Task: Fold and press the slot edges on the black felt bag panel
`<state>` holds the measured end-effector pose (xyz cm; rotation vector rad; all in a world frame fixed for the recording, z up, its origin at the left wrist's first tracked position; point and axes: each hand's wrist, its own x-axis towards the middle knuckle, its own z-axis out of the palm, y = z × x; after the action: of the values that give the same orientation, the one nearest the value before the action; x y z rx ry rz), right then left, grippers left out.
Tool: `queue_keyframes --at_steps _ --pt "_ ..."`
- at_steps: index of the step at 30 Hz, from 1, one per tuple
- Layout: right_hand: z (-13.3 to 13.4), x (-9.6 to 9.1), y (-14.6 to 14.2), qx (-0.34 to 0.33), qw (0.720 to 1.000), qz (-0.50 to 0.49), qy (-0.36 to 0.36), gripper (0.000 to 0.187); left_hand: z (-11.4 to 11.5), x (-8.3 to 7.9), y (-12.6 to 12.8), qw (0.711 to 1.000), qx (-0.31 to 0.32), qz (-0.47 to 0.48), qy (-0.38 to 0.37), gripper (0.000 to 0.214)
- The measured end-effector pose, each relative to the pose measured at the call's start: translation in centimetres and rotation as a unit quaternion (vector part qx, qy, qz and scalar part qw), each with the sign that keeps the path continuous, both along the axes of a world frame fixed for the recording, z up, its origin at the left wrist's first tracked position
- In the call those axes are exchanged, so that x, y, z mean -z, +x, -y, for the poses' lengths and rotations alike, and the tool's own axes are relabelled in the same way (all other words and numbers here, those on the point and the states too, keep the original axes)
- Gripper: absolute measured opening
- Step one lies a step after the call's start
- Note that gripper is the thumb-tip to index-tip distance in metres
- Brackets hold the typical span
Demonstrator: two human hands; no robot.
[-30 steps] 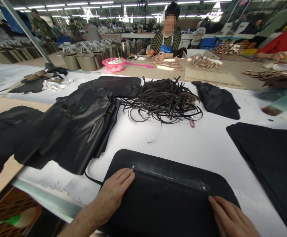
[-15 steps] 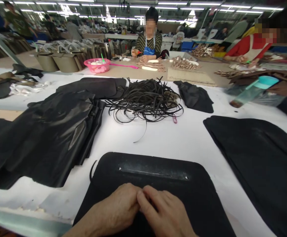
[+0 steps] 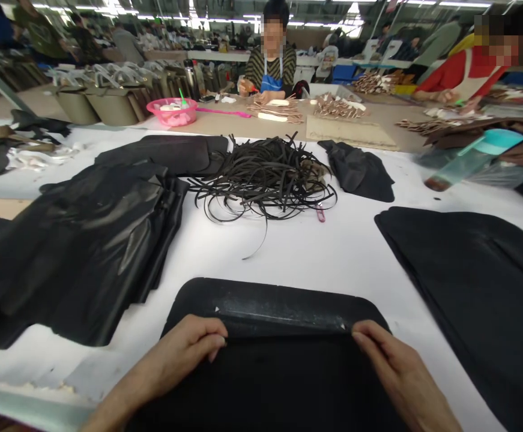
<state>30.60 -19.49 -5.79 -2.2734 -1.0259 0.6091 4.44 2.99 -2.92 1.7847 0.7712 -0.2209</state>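
A black rounded panel (image 3: 283,384) lies flat on the white table (image 3: 333,252) right in front of me, with a shiny strip (image 3: 279,312) across its far part. My left hand (image 3: 184,354) presses on the panel just below the strip's left end, fingers curled down together. My right hand (image 3: 391,366) rests at the strip's right end, fingers together and flat on the fabric. Neither hand grips anything that I can see.
A stack of glossy black sheets (image 3: 85,240) lies left, a tangle of dark straps (image 3: 265,177) beyond, black fabric (image 3: 472,282) right. A teal-capped bottle (image 3: 468,159) lies at far right. Two people work at the far tables, near a pink bowl (image 3: 172,111).
My hands were together at the panel's middle half a second ago; they have slid apart along the strip to its two ends. The view shifted slightly.
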Motion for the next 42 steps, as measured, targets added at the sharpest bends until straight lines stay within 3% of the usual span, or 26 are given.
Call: queue_keyframes --at_steps 7,13,19,25,35,42 --pt "-0.2 2.1 2.0 0.047 0.998 -0.033 -0.008 0.031 -1.5 1.4 0.9 0.977 -0.211 0.017 0.003 0.024" --pt "-1.1 2.8 2.8 0.070 0.994 -0.060 -0.051 0.039 -2.0 2.7 1.9 0.960 -0.271 0.020 0.062 0.018" --pt "-1.9 2.4 2.6 0.093 0.989 -0.067 -0.095 0.041 -2.3 3.1 1.6 0.960 -0.248 0.012 0.129 0.016" --pt "-2.6 1.5 2.2 0.095 0.987 -0.085 -0.094 0.042 -2.6 3.0 1.4 0.966 -0.204 -0.003 0.156 0.015" --pt "-1.6 3.6 3.3 0.064 0.988 -0.085 -0.112 0.041 -3.0 3.6 1.5 0.965 -0.193 -0.038 0.173 0.012" --pt "-1.9 3.4 3.0 0.072 0.988 -0.074 -0.118 0.038 -2.9 3.7 1.7 0.963 -0.176 -0.061 0.196 0.012"
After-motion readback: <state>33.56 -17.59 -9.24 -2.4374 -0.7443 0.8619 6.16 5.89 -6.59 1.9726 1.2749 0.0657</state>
